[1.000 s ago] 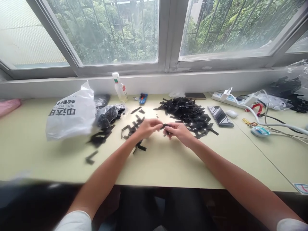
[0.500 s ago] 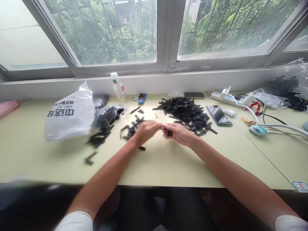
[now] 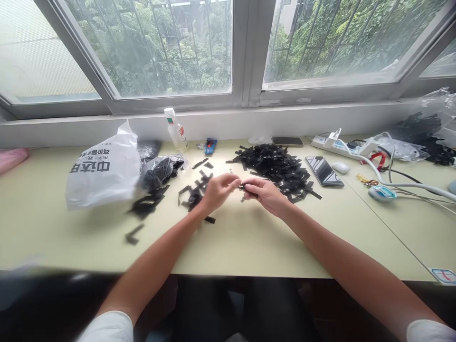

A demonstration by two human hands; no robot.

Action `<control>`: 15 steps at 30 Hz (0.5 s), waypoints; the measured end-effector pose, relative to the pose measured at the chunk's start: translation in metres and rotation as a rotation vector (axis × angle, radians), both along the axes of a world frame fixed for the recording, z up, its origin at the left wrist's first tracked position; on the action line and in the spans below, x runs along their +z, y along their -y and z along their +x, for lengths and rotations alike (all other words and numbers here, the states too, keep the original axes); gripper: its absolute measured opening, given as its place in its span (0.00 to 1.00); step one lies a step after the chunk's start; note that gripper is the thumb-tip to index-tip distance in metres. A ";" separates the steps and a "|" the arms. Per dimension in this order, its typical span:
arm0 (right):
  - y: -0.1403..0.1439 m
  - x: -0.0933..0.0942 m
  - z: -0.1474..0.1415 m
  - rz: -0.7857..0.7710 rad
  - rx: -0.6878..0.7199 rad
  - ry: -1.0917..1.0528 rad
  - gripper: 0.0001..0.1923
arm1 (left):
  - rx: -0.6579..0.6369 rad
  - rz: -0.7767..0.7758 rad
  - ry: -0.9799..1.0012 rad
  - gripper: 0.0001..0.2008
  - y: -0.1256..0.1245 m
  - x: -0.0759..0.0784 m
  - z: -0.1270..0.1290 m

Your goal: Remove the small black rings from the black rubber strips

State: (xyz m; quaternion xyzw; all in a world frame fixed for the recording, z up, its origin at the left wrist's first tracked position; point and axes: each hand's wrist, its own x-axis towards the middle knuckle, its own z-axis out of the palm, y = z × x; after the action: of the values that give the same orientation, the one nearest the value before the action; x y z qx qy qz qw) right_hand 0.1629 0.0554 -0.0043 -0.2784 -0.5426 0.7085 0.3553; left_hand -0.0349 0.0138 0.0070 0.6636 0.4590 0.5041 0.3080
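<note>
My right hand [image 3: 267, 194] pinches a short black fabric strip [image 3: 251, 191] between thumb and fingers, low over the table's middle. Close by on its left, my left hand [image 3: 219, 191] has thumb and forefinger pressed together at the strip's near end; what lies between those fingertips is too small to make out. A large heap of black strips [image 3: 274, 164] sits just behind my right hand. Several loose black strips [image 3: 194, 194] lie beside and partly behind my left hand. Tiny round pieces [image 3: 231, 171] rest on the tabletop beyond the fingertips.
On the left stand a white plastic bag [image 3: 103, 175], a clear bag of black pieces [image 3: 160, 171] and a bottle [image 3: 175, 130]. To the right lie a phone [image 3: 324, 171], a white mouse [image 3: 341, 166], a power strip [image 3: 345, 145] and cables. Another phone [image 3: 287, 141] is by the wall.
My left hand has turned slightly and its fingers have drawn a little up. The strip in my right hand has tilted flatter. Objects on the table stay put.
</note>
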 end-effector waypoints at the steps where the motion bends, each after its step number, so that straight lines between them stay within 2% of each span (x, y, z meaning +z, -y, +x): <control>1: 0.001 0.001 -0.001 0.033 -0.019 0.014 0.15 | -0.008 -0.099 0.080 0.18 -0.001 0.001 0.000; 4: 0.003 0.003 -0.002 0.114 -0.035 0.056 0.15 | -0.071 -0.333 0.199 0.25 -0.002 0.004 -0.003; 6: 0.005 0.005 -0.002 0.144 -0.037 0.077 0.15 | -0.134 -0.398 0.184 0.23 -0.002 0.006 -0.005; 8: 0.006 0.006 -0.001 0.158 -0.042 0.096 0.15 | -0.170 -0.402 0.163 0.20 -0.001 0.006 -0.007; 11: 0.006 0.006 0.000 0.129 -0.028 0.103 0.15 | -0.153 -0.385 0.160 0.18 -0.001 0.005 -0.009; 15: 0.002 0.004 0.000 -0.025 0.061 0.074 0.18 | -0.139 -0.364 0.137 0.17 -0.002 0.005 -0.011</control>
State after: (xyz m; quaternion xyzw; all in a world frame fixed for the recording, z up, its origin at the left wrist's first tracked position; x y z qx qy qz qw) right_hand 0.1629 0.0530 -0.0005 -0.2923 -0.5546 0.7148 0.3097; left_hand -0.0461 0.0162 0.0123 0.5912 0.4736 0.4343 0.4875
